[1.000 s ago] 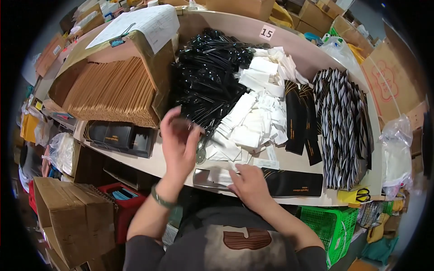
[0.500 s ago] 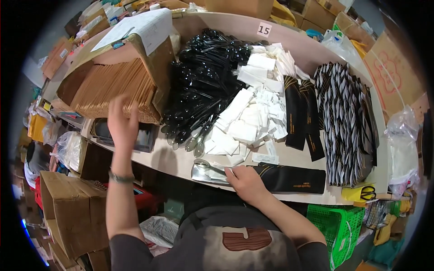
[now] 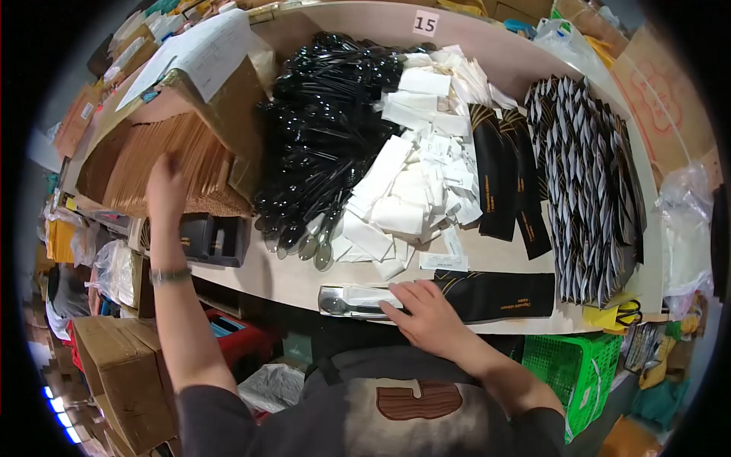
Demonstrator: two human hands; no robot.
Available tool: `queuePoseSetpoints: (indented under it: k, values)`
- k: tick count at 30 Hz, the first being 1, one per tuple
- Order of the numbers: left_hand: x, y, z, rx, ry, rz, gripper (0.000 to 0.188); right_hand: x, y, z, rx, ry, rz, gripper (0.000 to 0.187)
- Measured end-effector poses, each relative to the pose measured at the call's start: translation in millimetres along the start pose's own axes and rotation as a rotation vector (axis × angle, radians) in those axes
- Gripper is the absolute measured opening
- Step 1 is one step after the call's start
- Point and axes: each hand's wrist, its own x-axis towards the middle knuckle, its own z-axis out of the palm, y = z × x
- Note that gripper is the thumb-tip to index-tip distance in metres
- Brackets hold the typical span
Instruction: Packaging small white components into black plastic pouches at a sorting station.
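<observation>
My left hand (image 3: 166,194) is at the front of a row of brown paper pieces (image 3: 202,164) standing in an open carton (image 3: 251,129). Its fingers are partly hidden and blurred. Near the table's front edge, my right hand (image 3: 426,314) is closed, thumb and fingers at the mouth of a long black pouch (image 3: 502,295). A clear-bowled spoon (image 3: 333,305) and a white packet (image 3: 373,295) stick out to the left of that hand, over a shiny silver strip. The spoon's handle runs under my fingers.
Black-handled spoons (image 3: 327,137) heap up mid-table beside white packets (image 3: 411,190). Black pouches (image 3: 499,175) and a dense stack of filled pouches (image 3: 582,198) lie to the right. Yellow-wrapped scissors (image 3: 617,312) sit at the right corner, above a green crate (image 3: 582,373).
My left hand has moved left along the brown pieces, and its fingers have drawn in. My right hand stays at the pouch mouth; the spoon and white packet now lie closer together.
</observation>
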Motion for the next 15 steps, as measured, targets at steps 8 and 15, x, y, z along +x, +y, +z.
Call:
queuePoseSetpoints:
  k: [8, 15]
  values:
    - [-193.7, 126.1, -35.5, -1.119, -1.033, -0.535, 0.010, -19.3, 13.8, -14.3, 0.101, -0.120, 0.064, 0.046]
    - [-182.0, 171.6, -22.5, -0.566, -0.999, -0.143, 0.014, -21.0, 16.3, -0.5, 0.090, 0.016, 0.049, 0.051]
